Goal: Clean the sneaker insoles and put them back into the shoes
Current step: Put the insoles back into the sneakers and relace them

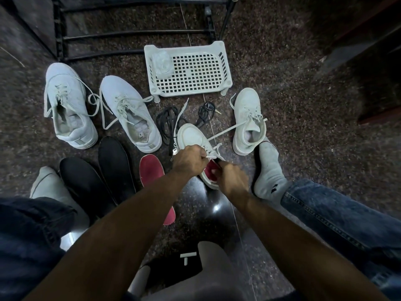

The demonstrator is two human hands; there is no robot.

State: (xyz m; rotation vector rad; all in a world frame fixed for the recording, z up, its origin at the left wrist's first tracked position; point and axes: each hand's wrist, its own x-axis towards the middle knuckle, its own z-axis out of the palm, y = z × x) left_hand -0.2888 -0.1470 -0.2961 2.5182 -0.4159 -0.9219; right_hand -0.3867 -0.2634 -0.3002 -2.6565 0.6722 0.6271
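Observation:
A white sneaker lies on the floor in front of me with a red insole showing in its opening. My left hand grips the sneaker's tongue and laces. My right hand holds the heel end, fingers curled at the red insole. A second red insole lies loose to the left, partly under my left forearm. Its partner white sneaker stands to the right. Two black insoles lie at the left, below a larger pair of white sneakers.
A white perforated plastic tray holding a crumpled clear bag sits beyond the shoes. Black laces and black scissors lie on the speckled floor. A black metal rack stands at the back. My socked feet flank the work area.

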